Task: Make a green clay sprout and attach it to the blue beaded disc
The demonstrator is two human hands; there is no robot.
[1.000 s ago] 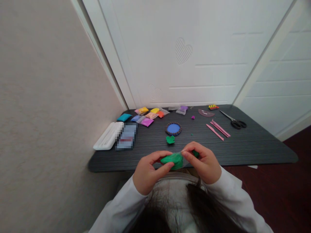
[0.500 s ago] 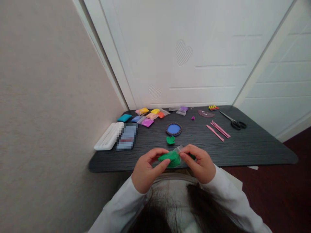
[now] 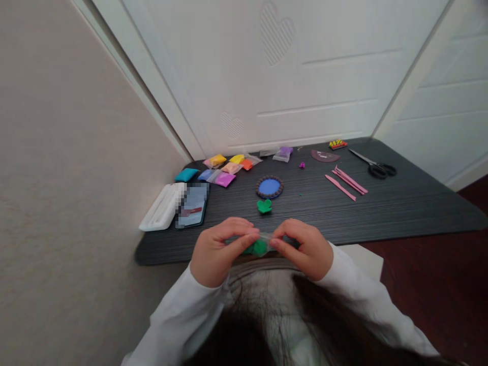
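Between my hands, at the table's near edge, is a small clear bag of green clay (image 3: 260,247). My left hand (image 3: 219,250) pinches the bag's left part between thumb and fingers. At its right end, the clear plastic is pinched by my right hand (image 3: 305,247). Just beyond the bag lies a green leaf-shaped clay piece (image 3: 264,206). Behind that sits a blue oval disc (image 3: 269,187) with a brown beaded rim. The fingers hide part of the bag.
On the dark table (image 3: 236,203), bags of coloured clay (image 3: 224,179) lie at the back left. A white tray (image 3: 163,207) and a phone-like item (image 3: 193,205) stand left. Pink tools (image 3: 348,181), scissors (image 3: 375,166) and a purple clay bit (image 3: 302,165) lie right.
The view has tilted and shifted slightly. My fingers have closed further over the green bag, so less of it shows, and my hands sit a little farther left in the picture.
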